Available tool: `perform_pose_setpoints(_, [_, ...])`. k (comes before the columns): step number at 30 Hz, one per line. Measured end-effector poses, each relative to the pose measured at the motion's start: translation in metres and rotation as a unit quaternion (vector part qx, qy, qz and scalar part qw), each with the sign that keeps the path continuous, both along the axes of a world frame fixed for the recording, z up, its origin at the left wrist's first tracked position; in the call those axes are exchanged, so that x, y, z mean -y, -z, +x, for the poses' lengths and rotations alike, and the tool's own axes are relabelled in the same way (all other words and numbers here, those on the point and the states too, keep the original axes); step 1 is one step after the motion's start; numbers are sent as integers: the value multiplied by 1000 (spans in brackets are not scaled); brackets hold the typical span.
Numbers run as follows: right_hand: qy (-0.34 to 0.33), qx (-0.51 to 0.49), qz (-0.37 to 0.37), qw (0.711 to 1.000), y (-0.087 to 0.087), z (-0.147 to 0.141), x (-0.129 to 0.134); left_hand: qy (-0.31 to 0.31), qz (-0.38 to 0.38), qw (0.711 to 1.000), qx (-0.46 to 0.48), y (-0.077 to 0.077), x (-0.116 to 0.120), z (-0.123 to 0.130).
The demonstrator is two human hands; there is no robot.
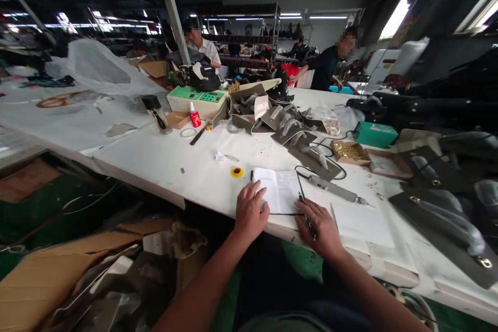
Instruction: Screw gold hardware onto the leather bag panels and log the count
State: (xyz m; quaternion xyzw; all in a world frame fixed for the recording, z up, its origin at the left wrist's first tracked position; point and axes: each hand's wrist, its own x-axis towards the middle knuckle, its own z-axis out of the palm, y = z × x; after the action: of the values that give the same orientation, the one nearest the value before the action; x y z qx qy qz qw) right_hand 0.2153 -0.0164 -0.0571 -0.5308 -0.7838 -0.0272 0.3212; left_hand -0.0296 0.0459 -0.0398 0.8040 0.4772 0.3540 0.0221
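An open notebook (286, 192) with faint writing on its pages lies at the table's front edge. My left hand (251, 210) rests on its left page, fingers spread. At the lower right corner of the notebook, my right hand (319, 228) is closed around a black pen (311, 227). Just behind the notebook's left side sits a yellow roll of tape (237, 171). To the right lies a grey electric screwdriver (336, 189) with a black cord, its tip pointing right. A white paper sheet (363, 223) is beside my right hand.
Grey leather pieces with plastic-wrapped handles (443, 223) cover the right side. A box of gold-coloured hardware (350, 152) and a green box (375, 134) stand behind. Further left are a red bottle (195, 116) and a water bottle (156, 114). A cardboard box (58, 275) stands below left. Two co-workers stand across the table.
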Motion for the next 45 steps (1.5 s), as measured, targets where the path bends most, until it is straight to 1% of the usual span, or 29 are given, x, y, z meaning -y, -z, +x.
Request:
perform_pose_setpoints(2, [2, 1, 0, 1000, -1, 0, 0, 13, 2, 999, -42, -7, -1, 2])
perform_pose_setpoints(5, [2, -2, -4, 1000, 0, 0, 1, 5, -13, 996, -84, -14, -4, 8])
perform_pose_setpoints(8, [7, -10, -4, 1000, 1, 1, 0, -17, -46, 994, -94, -11, -12, 9])
perform_pose_setpoints(12, [20, -18, -4, 1000, 3, 3, -1, -14, -66, 993, -96, -2, -18, 5])
perform_pose_setpoints(14, [18, -24, -6, 1000, 3, 4, -1, -13, -70, 992, -102, -2, -16, 4])
perform_pose_setpoints(16, [14, -36, -8, 999, 3, 5, 0, -17, -76, 991, -108, -5, -11, 5])
perform_pose_setpoints(19, [15, -75, -13, 997, 1, 8, 2, -32, -87, 989, -116, -14, -1, 8])
perform_pose_setpoints(24, [40, -156, -20, 987, 0, 13, 3, -54, -106, 983, -140, -28, 11, 17])
perform_pose_setpoints(26, [53, -156, -20, 986, 1, 14, 2, -65, -108, 982, -143, -32, 13, 23])
perform_pose_setpoints(28, [64, -135, -21, 989, 4, 15, 0, -68, -101, 983, -139, -34, 13, 30])
perform_pose_setpoints(31, [67, -107, -31, 992, 8, 16, -2, -55, -84, 985, -138, -33, 12, 41])
perform_pose_setpoints(34, [61, -100, -40, 992, 10, 18, -4, -41, -86, 983, -157, -33, 12, 49])
perform_pose_setpoints(41, [59, -92, -38, 993, 8, 18, -4, 16, -86, 970, -227, -42, 22, 51])
perform_pose_setpoints(45, [57, -92, -37, 993, 9, 18, -4, 56, -79, 967, -235, -39, 34, 50])
